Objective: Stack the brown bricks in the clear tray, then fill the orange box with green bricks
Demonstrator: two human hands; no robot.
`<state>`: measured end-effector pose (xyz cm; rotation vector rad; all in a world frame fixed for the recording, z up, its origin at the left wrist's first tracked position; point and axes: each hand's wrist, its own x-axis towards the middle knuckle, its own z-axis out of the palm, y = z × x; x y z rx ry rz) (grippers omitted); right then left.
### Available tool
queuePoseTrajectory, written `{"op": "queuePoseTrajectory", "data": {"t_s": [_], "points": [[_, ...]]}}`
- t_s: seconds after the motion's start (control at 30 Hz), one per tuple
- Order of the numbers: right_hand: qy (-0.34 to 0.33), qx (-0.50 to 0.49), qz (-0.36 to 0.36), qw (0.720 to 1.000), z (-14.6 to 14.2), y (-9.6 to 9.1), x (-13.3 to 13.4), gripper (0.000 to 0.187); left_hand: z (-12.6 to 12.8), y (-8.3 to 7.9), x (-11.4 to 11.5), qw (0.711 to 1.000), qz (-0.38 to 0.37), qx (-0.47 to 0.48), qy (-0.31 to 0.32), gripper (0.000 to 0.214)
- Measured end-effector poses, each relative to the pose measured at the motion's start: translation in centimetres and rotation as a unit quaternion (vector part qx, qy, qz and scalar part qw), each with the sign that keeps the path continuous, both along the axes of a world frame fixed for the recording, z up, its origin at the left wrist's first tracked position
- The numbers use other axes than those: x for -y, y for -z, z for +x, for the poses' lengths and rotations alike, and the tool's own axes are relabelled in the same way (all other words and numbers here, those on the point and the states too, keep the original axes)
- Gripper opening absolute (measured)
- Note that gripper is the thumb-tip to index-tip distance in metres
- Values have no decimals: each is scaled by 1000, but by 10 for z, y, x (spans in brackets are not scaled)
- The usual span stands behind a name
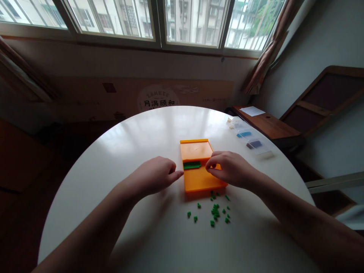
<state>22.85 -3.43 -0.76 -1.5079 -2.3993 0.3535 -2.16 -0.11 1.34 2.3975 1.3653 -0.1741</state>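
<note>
An orange plastic tray (pixel 196 182) lies on the table in front of me. It has a paler, raised-edged section at its far end. A row of small green blocks (pixel 192 165) sits across its middle, at the left side. My right hand (pixel 230 167) is over the tray's right part, with thumb and fingers closed in a pinch; whatever lies between the fingertips is too small to make out. At the tray's left edge is my left hand (pixel 157 173), its fingers curled and the thumb tip close to the rim. I see nothing in it.
Loose green pieces (pixel 215 211) lie scattered on the white round table (pixel 119 151), nearer to me than the tray. A clear compartment box (pixel 263 152) with blue, dark and pale pieces stands at the right edge. Beyond it is a brown wooden desk (pixel 273 127) with paper on it.
</note>
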Motion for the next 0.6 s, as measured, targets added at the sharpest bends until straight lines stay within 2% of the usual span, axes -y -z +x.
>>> {"op": "queuePoseTrajectory", "data": {"t_s": [0.2,0.6], "points": [[37,35,8,999,-10,14,-4,15,1,4,0,1000,25,2,-9,46],[85,92,6,992,-11,10,-1,17,3,3,5,999,32,-3,11,44]]}}
